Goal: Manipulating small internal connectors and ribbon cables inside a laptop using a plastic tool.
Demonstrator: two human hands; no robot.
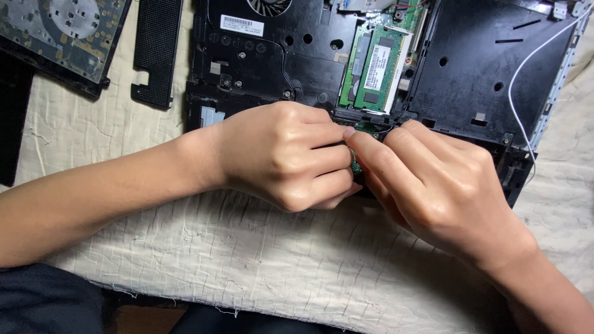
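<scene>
Meeting at the near edge of an opened black laptop base (383, 74), the left hand (278, 154) and the right hand (445, 185) are being pressed close together over a small green component (357, 166), of which only a sliver is showing between the fingertips. The left hand is being held curled, its grip nearly closed with thumb and fingers pinched inward at that part; the right hand's grip is likewise being narrowed to a pinch, its forefinger laid against the left hand's fingertips. Whether the part is actually being clasped or only pushed cannot be told, since most of it is being hidden by the fingers. Both forearms are being rested low on the quilted cream cloth (247, 260) covering the tabletop, seemingly so that the fingers are being steadied for fine work. The laptop base is being kept upside down with its covers off, so its inside is being exposed: a green memory module (375, 67) with dark chips is sitting just beyond the hands, and part of a fan (269, 6) is showing at the far edge. A thin white wire (516, 93) is curving along the right side. A removed black vented cover (154, 49) and a flat grey panel (62, 37) are lying at far left, set aside clear of the work.
</scene>
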